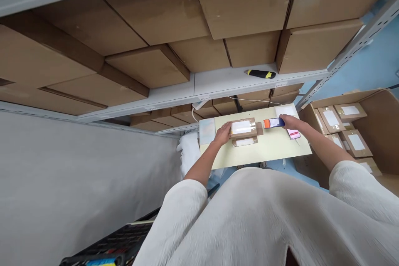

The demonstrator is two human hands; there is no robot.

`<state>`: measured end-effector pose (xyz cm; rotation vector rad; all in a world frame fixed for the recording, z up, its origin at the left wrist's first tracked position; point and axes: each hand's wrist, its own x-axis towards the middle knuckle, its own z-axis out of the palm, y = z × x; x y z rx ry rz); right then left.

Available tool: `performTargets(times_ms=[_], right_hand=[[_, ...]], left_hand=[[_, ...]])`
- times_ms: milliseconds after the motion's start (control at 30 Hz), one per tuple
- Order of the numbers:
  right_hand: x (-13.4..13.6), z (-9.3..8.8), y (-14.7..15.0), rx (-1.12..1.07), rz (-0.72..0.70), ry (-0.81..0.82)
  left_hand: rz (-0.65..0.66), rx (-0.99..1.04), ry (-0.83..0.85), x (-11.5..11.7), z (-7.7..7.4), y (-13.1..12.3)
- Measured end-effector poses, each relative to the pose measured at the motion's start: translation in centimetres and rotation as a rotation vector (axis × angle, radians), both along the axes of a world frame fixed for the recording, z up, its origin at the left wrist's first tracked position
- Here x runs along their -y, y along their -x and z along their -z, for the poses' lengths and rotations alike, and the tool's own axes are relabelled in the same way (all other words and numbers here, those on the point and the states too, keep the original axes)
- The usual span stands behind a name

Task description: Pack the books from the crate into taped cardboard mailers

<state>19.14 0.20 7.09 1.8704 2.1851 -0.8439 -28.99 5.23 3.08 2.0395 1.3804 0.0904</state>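
Note:
A small brown cardboard box with a white label (243, 128) lies on a pale yellow table (274, 149). My left hand (222, 134) rests against the box's left end, fingers curled on it. My right hand (289, 121) grips an orange and blue tool (273, 123), likely a tape dispenser, whose tip meets the box's right end. A second, flatter labelled box (245, 141) lies just in front of the first one. A phone with a pink screen (293, 134) sits on the table under my right wrist.
Metal shelving (218, 85) packed with large cardboard boxes rises behind the table; a black and yellow utility knife (261, 74) lies on the shelf. An open carton (346, 131) at the right holds several small labelled boxes. A black crate (112, 247) sits at lower left.

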Motion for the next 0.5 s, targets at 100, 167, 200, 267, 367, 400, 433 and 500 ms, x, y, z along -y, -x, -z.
performTargets(times_ms=[100,167,200,267,367,400,433,500], right_hand=[[-0.4,1.1,1.4,0.054,0.009,0.051],[-1.0,1.5,2.8,0.073,0.014,0.072],[-1.3,1.7,3.5,0.074,0.011,0.077],[-2.1,1.7,4.8,0.082,-0.009,0.081],[-3.1,1.3,6.2,0.128,-0.057,0.076],[-3.3,1.1,6.5,0.145,-0.07,0.068],[-3.5,0.8,6.8,0.161,-0.084,0.059],[-3.6,0.2,7.3,0.193,-0.113,0.039]], left_hand=[[0.029,-0.021,0.009,-0.1,-0.2,-0.1],[0.035,-0.022,0.015,-0.2,-0.4,-0.1],[0.032,-0.015,0.017,-0.3,-0.4,-0.1],[0.014,0.014,0.018,-0.4,-0.5,-0.2],[-0.026,0.066,0.021,-0.5,-0.5,-0.4],[-0.042,0.083,0.022,-0.5,-0.4,-0.5],[-0.056,0.099,0.024,-0.5,-0.4,-0.6],[-0.072,0.124,0.028,-0.4,-0.3,-0.6]])
